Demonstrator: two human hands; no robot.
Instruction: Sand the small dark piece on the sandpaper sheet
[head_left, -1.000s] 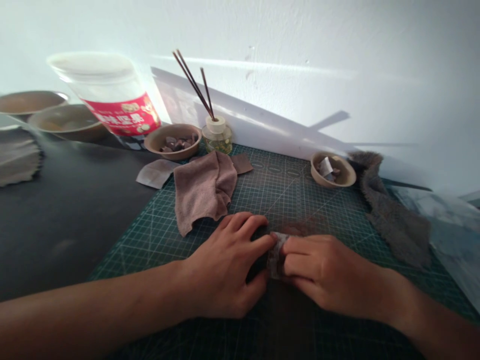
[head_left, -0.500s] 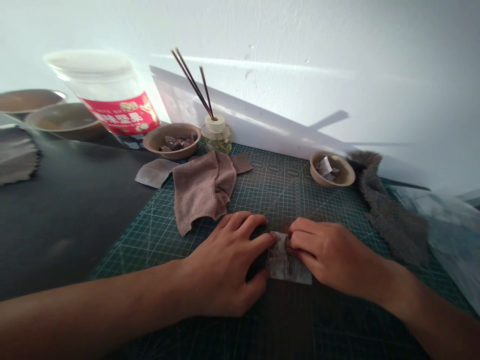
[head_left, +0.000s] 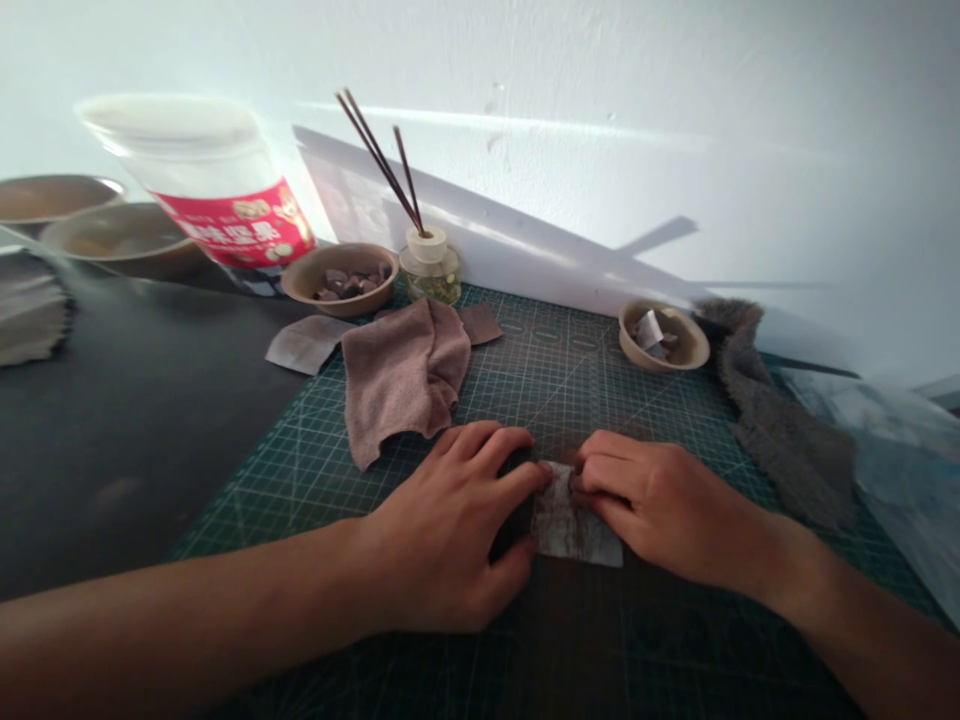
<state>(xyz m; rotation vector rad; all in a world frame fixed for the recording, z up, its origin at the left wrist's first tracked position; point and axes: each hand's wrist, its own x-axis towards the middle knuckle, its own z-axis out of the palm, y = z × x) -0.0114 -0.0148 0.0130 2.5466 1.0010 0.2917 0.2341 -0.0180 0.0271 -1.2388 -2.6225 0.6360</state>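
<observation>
A small whitish sheet with dark brown smears (head_left: 559, 515) lies on the green cutting mat (head_left: 525, 375) between my two hands. My left hand (head_left: 465, 525) rests palm down, fingers apart, its index fingertip pressing the sheet's upper left part. Over the sheet's right side, my right hand (head_left: 645, 500) has its fingers bunched together in a pinch. Whatever those fingertips hold is hidden behind them. Beyond my left hand lies a crumpled brownish-pink cloth (head_left: 401, 370).
Bowls with small brown pieces stand at the back left (head_left: 341, 280) and back right (head_left: 664, 335). Near the left bowl are a reed diffuser (head_left: 431, 265) and a clear tub with a red label (head_left: 229, 230). A grey fuzzy cloth (head_left: 791, 440) lies at the right.
The view has shifted very slightly. Both hands stay at the sheet, with hardly any visible movement of the fingers.
</observation>
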